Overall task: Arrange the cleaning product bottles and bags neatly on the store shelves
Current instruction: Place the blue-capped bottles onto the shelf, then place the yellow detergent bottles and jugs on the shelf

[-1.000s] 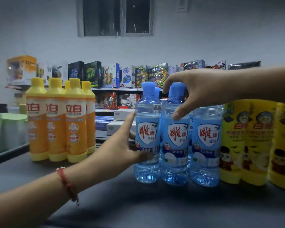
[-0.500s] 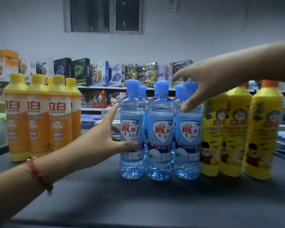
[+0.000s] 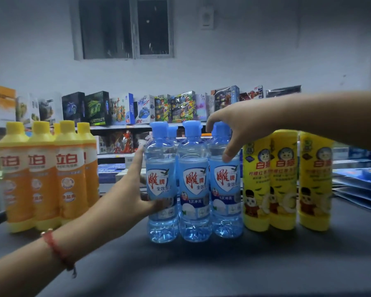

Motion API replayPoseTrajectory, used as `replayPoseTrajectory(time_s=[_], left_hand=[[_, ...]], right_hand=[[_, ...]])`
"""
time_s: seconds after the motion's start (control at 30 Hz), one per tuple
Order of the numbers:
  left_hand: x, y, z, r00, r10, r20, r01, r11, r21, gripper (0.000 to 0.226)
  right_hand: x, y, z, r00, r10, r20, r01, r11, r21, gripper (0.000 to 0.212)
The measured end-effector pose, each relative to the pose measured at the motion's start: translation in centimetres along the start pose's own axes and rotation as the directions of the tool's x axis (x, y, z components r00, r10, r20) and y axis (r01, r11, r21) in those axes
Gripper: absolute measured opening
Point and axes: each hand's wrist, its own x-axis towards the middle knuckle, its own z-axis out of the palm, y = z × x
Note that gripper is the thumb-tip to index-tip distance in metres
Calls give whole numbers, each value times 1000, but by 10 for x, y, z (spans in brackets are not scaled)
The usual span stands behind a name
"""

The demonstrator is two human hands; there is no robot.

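Three clear blue bottles with blue caps stand side by side on the dark shelf top (image 3: 201,266): the left blue bottle (image 3: 162,224), a middle one (image 3: 194,185) and the right blue bottle (image 3: 226,213). More blue caps show behind them. My left hand (image 3: 124,196) holds the left blue bottle from its left side, thumb across the label, index finger straight up along it. Coming from above, my right hand (image 3: 238,127) has its fingers curled over the right blue bottle's cap and its thumb on the bottle's front.
Orange-and-yellow bottles (image 3: 43,174) stand in a tight group at the left. Yellow bottles (image 3: 283,179) stand against the blue ones on the right. Behind are shelves of toy boxes (image 3: 120,108), and flat blue packs (image 3: 362,174) lie at the far right.
My right hand has shifted from the middle blue bottle's cap to the right blue bottle. My left hand stays on the left blue bottle. The view has swung, showing more yellow bottles.
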Motion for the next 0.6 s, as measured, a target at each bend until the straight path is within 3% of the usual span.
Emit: replayPoseTrajectory(time_s=[0.07, 0.13, 0.17, 0.3, 0.47, 0.6], left_hand=[[-2, -3, 2, 975, 197, -103, -143, 909, 391, 132], [3, -2, 6, 873, 479, -97, -273, 642, 716, 126], [7, 4, 10, 855, 516, -57, -289, 565, 773, 123], [23, 19, 27, 865, 502, 22, -299, 480, 825, 127], [26, 20, 31, 844, 536, 20, -324, 479, 816, 133], [25, 18, 31, 838, 545, 25, -345, 495, 797, 135]], right_hand=[[-3, -4, 4, 1000, 2, -11, -2, 1000, -3, 85], [-6, -7, 7, 1000, 5, -27, -5, 1000, 7, 89], [-8, -8, 9, 999, 8, -42, -7, 1000, 14, 90], [-17, -11, 14, 995, 22, -99, -17, 998, 60, 81], [-26, -11, 16, 991, 43, -125, -29, 993, 114, 68], [-32, -20, 18, 986, 100, -132, -82, 987, 136, 76]])
